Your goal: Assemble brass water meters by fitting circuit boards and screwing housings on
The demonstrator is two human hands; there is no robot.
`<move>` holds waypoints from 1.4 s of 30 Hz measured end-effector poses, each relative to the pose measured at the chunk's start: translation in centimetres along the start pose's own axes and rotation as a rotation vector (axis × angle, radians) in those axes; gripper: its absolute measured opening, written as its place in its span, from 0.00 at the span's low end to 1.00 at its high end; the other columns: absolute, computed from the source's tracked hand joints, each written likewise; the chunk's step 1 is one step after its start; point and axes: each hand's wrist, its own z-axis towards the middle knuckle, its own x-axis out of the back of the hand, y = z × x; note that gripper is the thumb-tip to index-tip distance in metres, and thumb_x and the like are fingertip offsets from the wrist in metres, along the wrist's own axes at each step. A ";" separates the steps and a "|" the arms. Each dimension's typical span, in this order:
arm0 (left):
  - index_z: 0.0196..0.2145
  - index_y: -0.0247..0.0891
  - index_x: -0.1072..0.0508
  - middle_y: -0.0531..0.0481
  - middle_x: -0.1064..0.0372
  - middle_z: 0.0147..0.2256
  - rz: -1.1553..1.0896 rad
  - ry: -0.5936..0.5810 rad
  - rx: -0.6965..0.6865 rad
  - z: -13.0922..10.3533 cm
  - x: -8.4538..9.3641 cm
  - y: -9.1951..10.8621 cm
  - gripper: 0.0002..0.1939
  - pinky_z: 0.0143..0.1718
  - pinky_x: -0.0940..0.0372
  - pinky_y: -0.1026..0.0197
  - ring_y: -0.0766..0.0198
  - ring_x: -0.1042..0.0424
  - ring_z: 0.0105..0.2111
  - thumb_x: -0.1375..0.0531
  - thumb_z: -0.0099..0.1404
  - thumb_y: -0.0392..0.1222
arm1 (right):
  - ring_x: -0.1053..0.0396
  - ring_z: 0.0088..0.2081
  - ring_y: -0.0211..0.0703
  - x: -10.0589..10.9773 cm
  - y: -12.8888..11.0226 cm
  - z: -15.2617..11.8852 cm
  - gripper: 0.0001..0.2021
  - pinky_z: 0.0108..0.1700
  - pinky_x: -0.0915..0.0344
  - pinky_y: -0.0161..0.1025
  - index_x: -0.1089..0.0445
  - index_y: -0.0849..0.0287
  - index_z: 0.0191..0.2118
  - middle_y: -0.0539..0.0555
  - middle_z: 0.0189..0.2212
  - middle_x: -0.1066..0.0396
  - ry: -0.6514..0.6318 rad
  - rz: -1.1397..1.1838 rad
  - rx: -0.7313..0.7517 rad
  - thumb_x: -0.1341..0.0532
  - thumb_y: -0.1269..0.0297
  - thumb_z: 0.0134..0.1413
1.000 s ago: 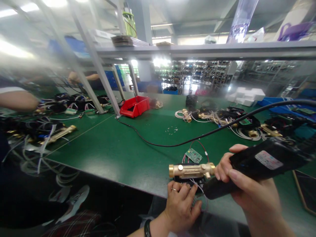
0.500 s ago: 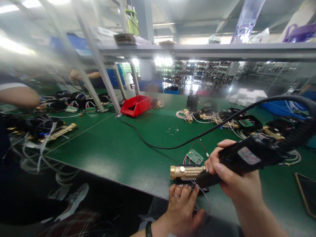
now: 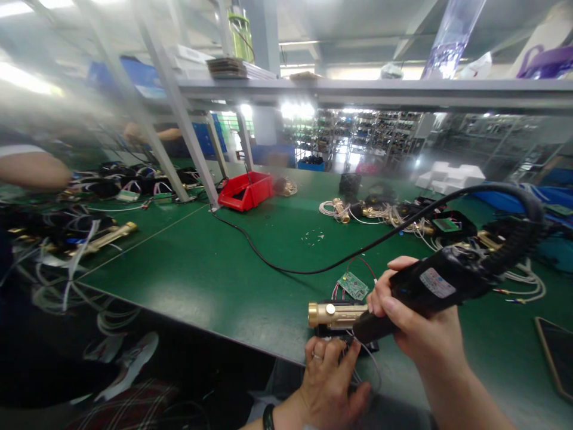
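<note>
My right hand point(image 3: 416, 316) is wrapped round a black corded power tool point(image 3: 441, 283), whose front end points down-left at a black housing beside a brass fitting point(image 3: 335, 315). The housing lies at the table's front edge, mostly hidden under the brass fitting and my hands. My left hand point(image 3: 331, 373) presses its fingertips on the near side of the housing, close to the tool's tip; what they hold there, if anything, is hidden. A green circuit board point(image 3: 353, 285) with thin red and black wires lies just behind the fitting. Grey wires loop beside my left thumb.
On the green table point(image 3: 201, 263) stand a red bin point(image 3: 247, 192) and several small white pieces point(image 3: 313, 237). Brass parts with white tubes point(image 3: 342, 210) lie back right, a phone point(image 3: 557, 352) at the right edge. The tool's black cable point(image 3: 308, 272) crosses the table. Another person's arm point(image 3: 31, 170) is left.
The power tool and my right hand have shifted slightly left, and the tool's rear end and thick cable have swung left. My left hand has barely moved.
</note>
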 end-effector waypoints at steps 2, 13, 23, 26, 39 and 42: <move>0.53 0.38 0.31 0.43 0.35 0.42 -0.002 0.002 0.004 0.1 0.1 0.0 0.25 0.46 0.47 0.51 0.54 0.38 0.42 0.44 0.62 0.54 | 0.35 0.25 0.38 0.1 0.0 0.0 0.16 0.31 0.36 0.41 0.39 0.52 0.45 0.46 0.24 0.34 -0.006 0.000 -0.004 0.37 0.71 0.51; 0.52 0.42 0.31 0.44 0.36 0.41 0.014 -0.002 0.005 -0.1 -0.3 -0.1 0.25 0.46 0.47 0.52 0.55 0.38 0.42 0.45 0.61 0.56 | 0.35 0.25 0.37 -1.5 0.6 0.0 0.16 0.29 0.35 0.37 0.38 0.52 0.45 0.47 0.26 0.34 -0.085 -0.140 -0.058 0.38 0.72 0.50; 0.50 0.45 0.30 0.46 0.35 0.38 0.008 0.024 0.013 -0.6 -1.1 -0.6 0.24 0.43 0.46 0.52 0.57 0.37 0.38 0.44 0.59 0.57 | 0.38 0.23 0.35 -1.5 1.8 0.1 0.11 0.26 0.38 0.35 0.38 0.53 0.41 0.47 0.25 0.36 -0.179 -0.165 -0.068 0.39 0.68 0.52; 0.50 0.44 0.30 0.45 0.34 0.38 0.047 0.022 -0.012 -0.5 -1.3 -0.7 0.25 0.41 0.45 0.52 0.56 0.37 0.37 0.44 0.58 0.58 | 0.39 0.24 0.36 -0.4 1.8 0.1 0.16 0.27 0.39 0.36 0.40 0.50 0.47 0.47 0.25 0.38 -0.409 -0.056 -0.059 0.38 0.65 0.53; 0.43 0.40 0.28 0.48 0.30 0.39 -0.097 0.000 0.512 11.4 6.9 -13.2 0.10 0.44 0.36 0.61 0.65 0.32 0.40 0.47 0.67 0.38 | 0.37 0.18 0.41 0.9 1.4 0.4 0.17 0.20 0.37 0.38 0.31 0.52 0.39 0.49 0.17 0.35 -0.410 0.021 -0.226 0.32 0.53 0.43; 0.37 0.36 0.26 0.49 0.28 0.34 -0.092 -0.175 0.702 16.0 3.0 -19.0 0.05 0.39 0.34 0.62 0.66 0.29 0.34 0.42 0.64 0.36 | 0.33 0.21 0.43 1.2 1.9 0.6 0.10 0.22 0.35 0.38 0.28 0.51 0.36 0.52 0.21 0.31 -0.379 -0.051 -0.246 0.34 0.56 0.47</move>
